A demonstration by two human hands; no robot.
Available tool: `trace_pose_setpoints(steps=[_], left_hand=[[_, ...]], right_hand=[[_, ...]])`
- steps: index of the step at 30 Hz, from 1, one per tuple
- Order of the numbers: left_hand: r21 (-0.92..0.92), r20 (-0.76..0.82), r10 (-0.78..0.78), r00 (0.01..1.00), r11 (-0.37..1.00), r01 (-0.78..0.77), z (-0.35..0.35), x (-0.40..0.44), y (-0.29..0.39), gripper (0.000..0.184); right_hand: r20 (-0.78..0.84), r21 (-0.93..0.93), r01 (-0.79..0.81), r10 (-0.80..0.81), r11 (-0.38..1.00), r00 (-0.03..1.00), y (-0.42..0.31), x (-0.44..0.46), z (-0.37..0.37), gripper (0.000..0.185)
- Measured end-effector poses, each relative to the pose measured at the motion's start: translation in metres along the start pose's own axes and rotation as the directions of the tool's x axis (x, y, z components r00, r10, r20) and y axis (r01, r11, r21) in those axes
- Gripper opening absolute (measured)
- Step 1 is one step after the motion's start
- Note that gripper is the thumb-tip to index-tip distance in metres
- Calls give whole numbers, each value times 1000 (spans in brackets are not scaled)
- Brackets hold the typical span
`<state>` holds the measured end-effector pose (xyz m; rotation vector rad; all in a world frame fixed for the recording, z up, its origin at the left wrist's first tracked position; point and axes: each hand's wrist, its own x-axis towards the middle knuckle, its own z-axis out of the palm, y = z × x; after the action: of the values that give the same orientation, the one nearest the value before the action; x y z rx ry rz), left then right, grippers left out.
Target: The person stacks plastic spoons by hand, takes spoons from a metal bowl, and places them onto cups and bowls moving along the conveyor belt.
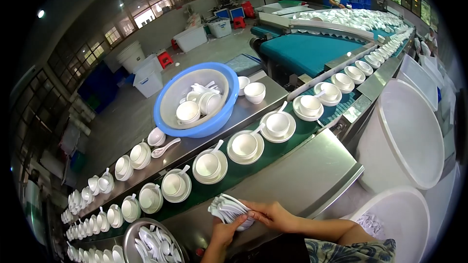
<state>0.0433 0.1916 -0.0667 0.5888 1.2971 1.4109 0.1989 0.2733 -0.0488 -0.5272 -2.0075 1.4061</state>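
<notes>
Steel basin, loose spoons inside, left of hands. Left hand grasping spoon bundle from below, thumb against it. Bundle directly between hands, both touching, neither clearly nearer; long axis seemingly slanting down rightward. Spoons white, glossy, nested close, slightly fanned. Right hand pinching bundle's right side.

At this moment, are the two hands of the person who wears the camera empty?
No, the left hand and the right hand together hold a bunch of white spoons.
</notes>
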Motion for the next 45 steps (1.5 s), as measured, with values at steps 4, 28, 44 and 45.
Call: trace_pose_setpoints(steps=[4,28,44,45], left_hand=[[163,123,56,991,984,-76,-2,-1,-6,35],[-129,-113,175,978,973,-189,14,-8,-10,20],[480,236,554,799,648,-591,8,-17,-5,36],[481,233,552,801,650,-588,6,-16,-5,36]], right_hand=[[122,-30,-210,212,977,970,-7,-10,-14,40],[3,-380,268,-288,886,957,21,-14,18,57],[172,-295,150,-102,944,980,25,-10,8,59],[190,-304,211,-158,929,969,23,-8,9,58]])
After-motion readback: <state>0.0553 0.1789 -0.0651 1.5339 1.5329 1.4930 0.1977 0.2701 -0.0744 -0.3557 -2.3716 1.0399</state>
